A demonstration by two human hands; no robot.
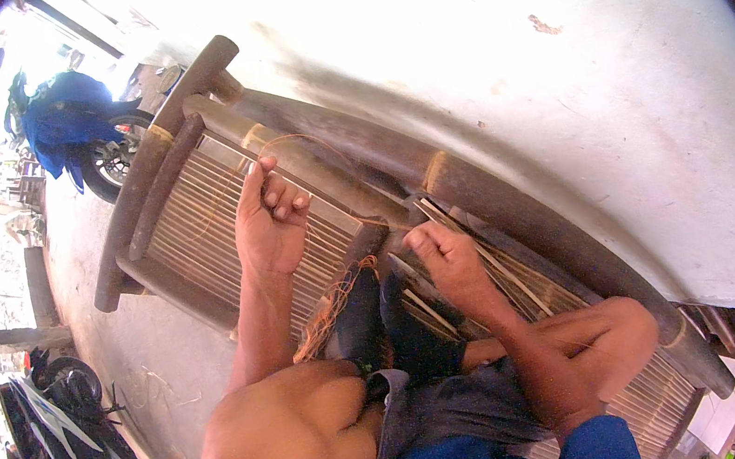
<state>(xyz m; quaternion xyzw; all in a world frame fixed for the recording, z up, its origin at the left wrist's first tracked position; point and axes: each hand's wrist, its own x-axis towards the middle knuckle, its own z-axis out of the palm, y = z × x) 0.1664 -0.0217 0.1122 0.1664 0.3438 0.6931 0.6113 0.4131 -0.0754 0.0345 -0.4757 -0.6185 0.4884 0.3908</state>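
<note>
My left hand (pixel 272 219) is raised over the slatted part of a bamboo bench (pixel 195 202). Its thumb and forefinger pinch a thin orange-brown strand (pixel 309 135), while the other fingers curl in. The strand arcs from these fingertips toward my right hand (pixel 450 265), which is closed near the bench's middle crosspiece with the strand apparently between thumb and forefinger. Just beyond and beside that hand lie long, thin bamboo strips (pixel 494 263). A tangled bundle of orange strands (pixel 336 307) rests on the slats by my dark-covered feet (pixel 361 315).
I sit on the bench with my legs folded. A thick bamboo rail (pixel 525 212) runs along the white wall (pixel 553 81). On the left, beyond the concrete floor (pixel 136 356), stand a motorcycle under a blue cover (pixel 74 116) and other motorbikes (pixel 57 423).
</note>
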